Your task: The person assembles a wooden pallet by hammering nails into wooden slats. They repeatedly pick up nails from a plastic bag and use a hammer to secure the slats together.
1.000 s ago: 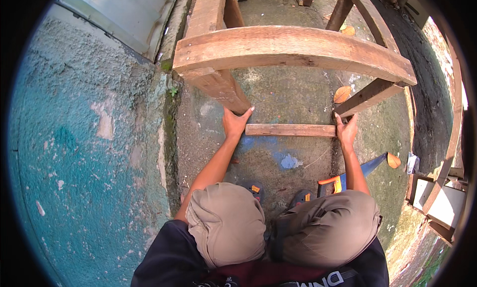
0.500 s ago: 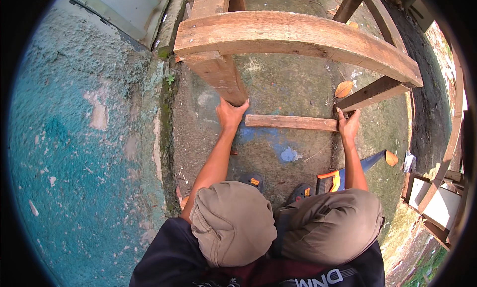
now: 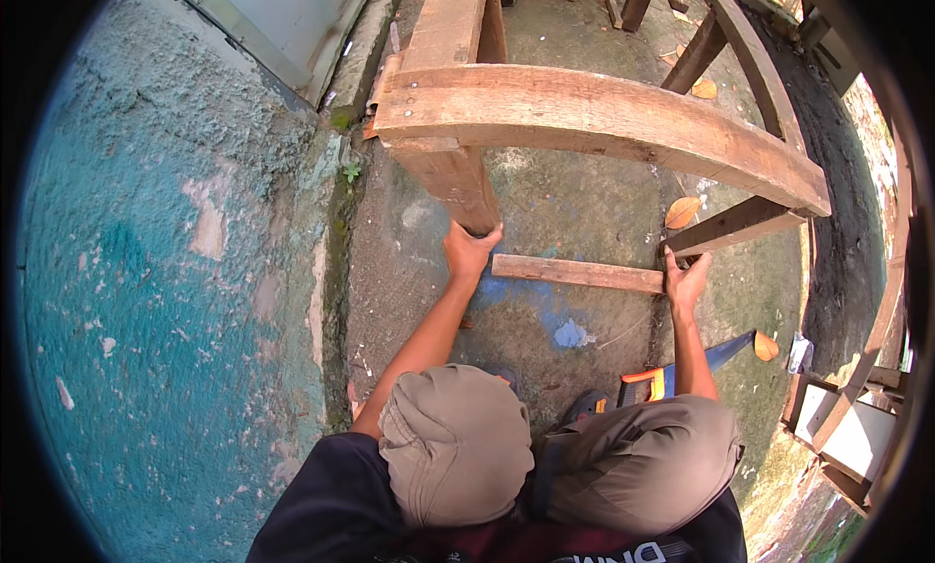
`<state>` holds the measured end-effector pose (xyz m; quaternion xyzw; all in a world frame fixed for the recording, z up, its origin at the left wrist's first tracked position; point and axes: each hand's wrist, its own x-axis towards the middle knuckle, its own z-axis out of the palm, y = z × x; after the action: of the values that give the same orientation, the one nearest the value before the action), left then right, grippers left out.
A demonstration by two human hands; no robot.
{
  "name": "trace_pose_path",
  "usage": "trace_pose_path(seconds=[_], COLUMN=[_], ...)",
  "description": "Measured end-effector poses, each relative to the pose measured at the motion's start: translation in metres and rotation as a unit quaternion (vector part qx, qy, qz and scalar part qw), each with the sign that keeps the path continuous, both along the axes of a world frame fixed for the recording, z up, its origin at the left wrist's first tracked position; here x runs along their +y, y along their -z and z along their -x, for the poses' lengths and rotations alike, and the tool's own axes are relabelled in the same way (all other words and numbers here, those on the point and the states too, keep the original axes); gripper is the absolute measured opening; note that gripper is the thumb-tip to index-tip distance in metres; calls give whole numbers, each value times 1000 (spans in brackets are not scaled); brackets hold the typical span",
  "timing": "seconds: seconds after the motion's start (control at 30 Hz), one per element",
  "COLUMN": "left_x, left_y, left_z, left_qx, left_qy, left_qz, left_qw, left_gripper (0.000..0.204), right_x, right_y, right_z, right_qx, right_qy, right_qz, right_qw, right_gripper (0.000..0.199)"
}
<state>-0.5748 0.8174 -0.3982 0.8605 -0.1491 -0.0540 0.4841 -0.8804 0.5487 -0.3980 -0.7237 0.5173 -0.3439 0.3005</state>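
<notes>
A wooden frame (image 3: 594, 110) of thick, worn timber stands before me, its near crossbeam running from left to right. My left hand (image 3: 470, 249) is closed round the lower end of its left leg (image 3: 453, 188), thumb showing on the near side. At the foot of the right leg (image 3: 735, 227) is my right hand (image 3: 688, 279), gripping that end with its thumb up; some of its fingers are hidden. Between my hands a loose-looking wooden strip (image 3: 584, 273) lies crosswise, its right end beside my right hand.
A handsaw (image 3: 726, 353) with a blue blade and an orange-and-black handle lies by my right forearm. To the left rises a rough turquoise wall (image 3: 146, 271). Dry leaves (image 3: 683, 211) dot the stained concrete floor (image 3: 545, 193). More timber (image 3: 838, 417) stands at the far right.
The whole scene sits lower in the picture, as my view has tipped up. Both hands keep their hold on the legs, and the strip lies between them as before.
</notes>
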Motion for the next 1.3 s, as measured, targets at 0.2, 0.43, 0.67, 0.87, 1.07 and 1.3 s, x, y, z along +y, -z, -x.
trace_pose_path(seconds=[0.2,0.43,0.67,0.87,1.07,1.3], left_x=[-9,-13,-8,31,47,20], left_y=[-1,3,0,24,17,28], left_z=[6,16,8,15,76,67], left_qx=[5,2,53,54,-48,-104], left_qy=[-8,15,75,93,191,202], left_qz=[-22,30,60,121,-90,-58], left_qw=[1000,999,994,987,976,972], left_gripper=[59,52,67,103,107,69], right_x=[-4,-3,-1,-8,-10,-13], right_y=[9,10,14,36,36,31], right_z=[5,10,20,23,40,46], right_qx=[11,7,-30,-36,-42,-41], right_qy=[2,17,-17,-81,-79,-73], right_qz=[43,36,-31,-46,-97,-101], right_qw=[999,999,999,995,991,991], right_gripper=[56,70,70,62,65,63])
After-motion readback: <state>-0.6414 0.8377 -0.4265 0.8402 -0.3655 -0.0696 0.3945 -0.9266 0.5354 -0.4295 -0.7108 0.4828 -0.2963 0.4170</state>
